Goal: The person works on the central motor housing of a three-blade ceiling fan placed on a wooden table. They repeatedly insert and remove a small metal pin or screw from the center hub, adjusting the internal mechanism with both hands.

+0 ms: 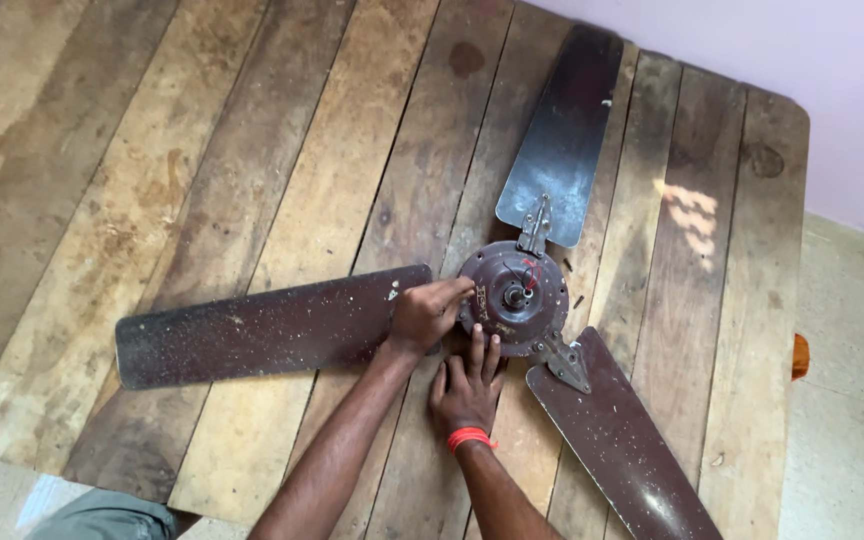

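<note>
- A brown ceiling fan (514, 296) lies flat on a table of worn wooden planks (252, 150), toward its right half, with the round motor hub facing up.
- Three dusty brown blades spread from the hub: a left blade (262, 328) runs out across the planks, a far blade (564, 130) points toward the pale wall (802, 70), and a near-right blade (622, 440) runs toward the table's near edge.
- Grey metal brackets join the far and near-right blades to the hub; a short shaft stub stands at the hub's centre, with a bit of red wire beside it.
- The left hand (426, 314) sits where the left blade meets the hub, fingers curled in and closed at the hub's left rim. Whether it pinches something small there I cannot tell.
- The right hand (466, 390) lies flat on the planks just near of the hub, fingers spread and stretched out, the tips touching the hub's near edge. It holds nothing.
- A red band (469, 438) circles that wrist.
- Grey floor (852, 400) shows right of the table.
</note>
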